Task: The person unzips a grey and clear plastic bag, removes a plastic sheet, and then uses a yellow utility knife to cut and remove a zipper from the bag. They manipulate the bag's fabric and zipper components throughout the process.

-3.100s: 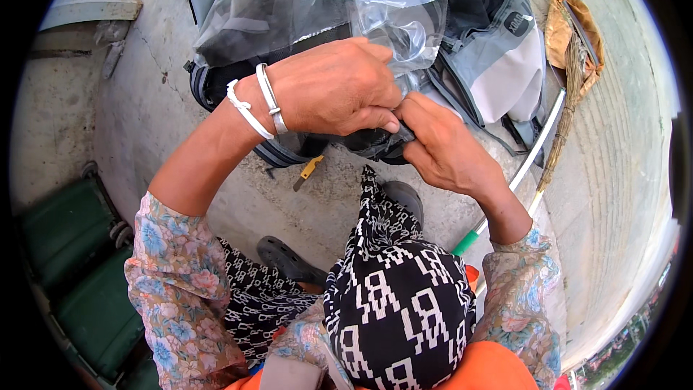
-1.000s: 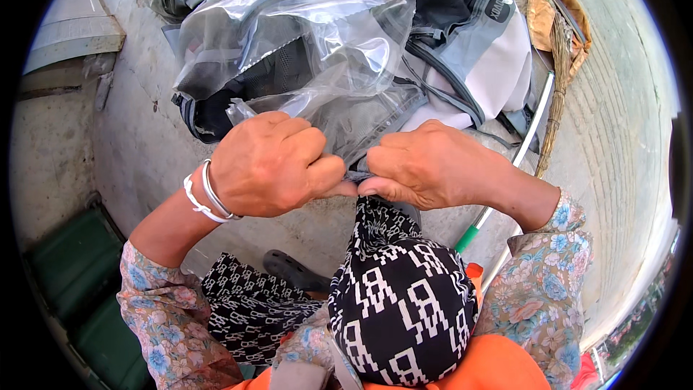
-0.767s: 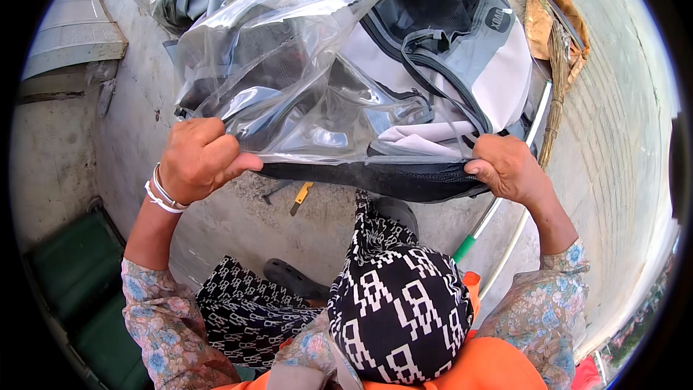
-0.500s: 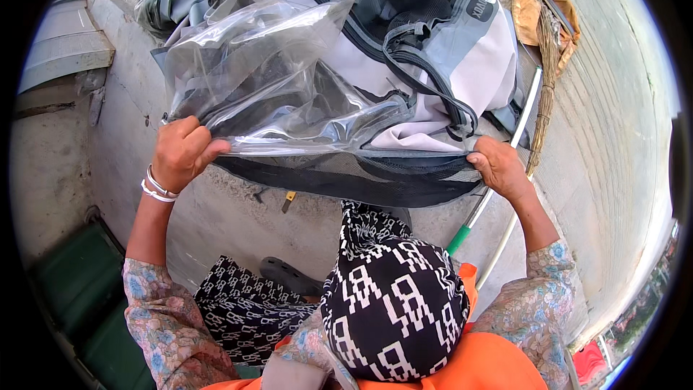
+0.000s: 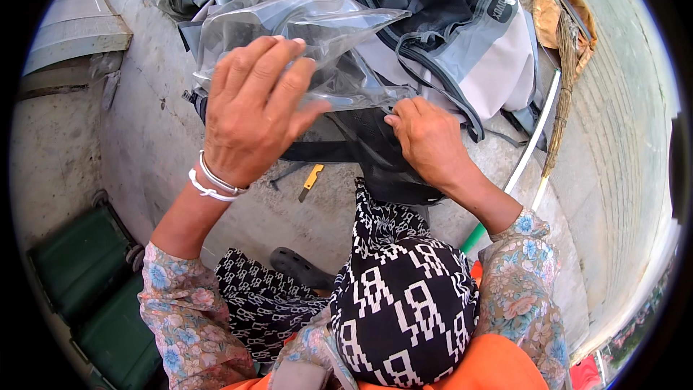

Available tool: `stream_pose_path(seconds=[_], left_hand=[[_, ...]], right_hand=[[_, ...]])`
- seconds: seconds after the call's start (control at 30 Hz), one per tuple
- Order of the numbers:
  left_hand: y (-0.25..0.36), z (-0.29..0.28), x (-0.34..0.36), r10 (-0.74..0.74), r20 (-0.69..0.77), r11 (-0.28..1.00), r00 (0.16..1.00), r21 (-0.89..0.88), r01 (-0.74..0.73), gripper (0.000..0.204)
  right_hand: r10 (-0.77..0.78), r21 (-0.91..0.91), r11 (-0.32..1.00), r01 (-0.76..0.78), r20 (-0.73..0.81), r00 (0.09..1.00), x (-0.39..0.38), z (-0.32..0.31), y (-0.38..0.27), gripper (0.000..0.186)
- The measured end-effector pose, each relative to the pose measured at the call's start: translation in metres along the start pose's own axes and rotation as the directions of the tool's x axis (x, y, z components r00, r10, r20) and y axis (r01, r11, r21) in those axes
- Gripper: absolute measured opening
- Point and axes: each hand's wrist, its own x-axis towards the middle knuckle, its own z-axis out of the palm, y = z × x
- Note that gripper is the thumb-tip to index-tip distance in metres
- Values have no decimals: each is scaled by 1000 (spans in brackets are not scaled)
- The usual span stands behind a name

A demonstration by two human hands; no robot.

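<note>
A heap of grey and pale fabric [image 5: 498, 76] with black mesh and dark piping lies on the concrete in front of me. Joined to it is a clear plastic sheet [image 5: 325, 22], loosely crumpled. My left hand [image 5: 256, 105], fingers spread, is over the near left part of this sheet; whether its fingertips touch it I cannot tell. My right hand [image 5: 433, 137] pinches the sheet's near edge where it meets the black mesh [image 5: 375, 144]. Below that hand the mesh hangs in folds. White bands circle my left wrist.
A yellow box cutter [image 5: 311, 181] lies on the ground near my legs. To the right are a pole [image 5: 533, 130] with a green end, a twig broom [image 5: 567, 72] and an orange-brown cloth bag [image 5: 545, 0]. Green plastic bins [image 5: 79, 260] stand at the lower left.
My left hand has let go of the edge and moved right and up, its fingers opening. My right hand has moved left along the edge. The stretched mesh strip now hangs bunched.
</note>
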Motion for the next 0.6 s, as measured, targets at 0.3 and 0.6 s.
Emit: stream_pose_path(seconds=[0.3, 0.6], left_hand=[[38, 86, 9, 3, 317, 995, 948, -91, 27, 24], [-9, 21, -6, 336, 109, 937, 936, -138, -320, 40]], right_hand=[[-20, 197, 979, 53, -165, 986, 5, -7, -2, 26], [-504, 140, 863, 485, 174, 846, 20, -68, -16, 28]])
